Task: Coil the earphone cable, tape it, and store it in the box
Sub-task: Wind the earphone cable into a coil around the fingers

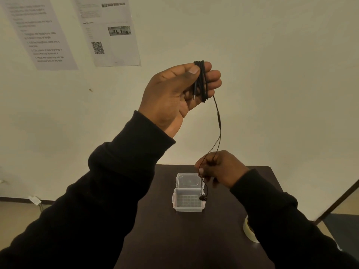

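Coiling underway: left hand (175, 92) is clamping wound earphone cable (202, 80), right hand (221, 168) is pinching the loose tail, likely needing more turns before taping.

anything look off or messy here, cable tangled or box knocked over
Nothing stands out. The earphone cable is wound in neat loops around the left hand, its loose end running down to the right hand with the earbuds dangling. The clear box sits upright and open on the table.
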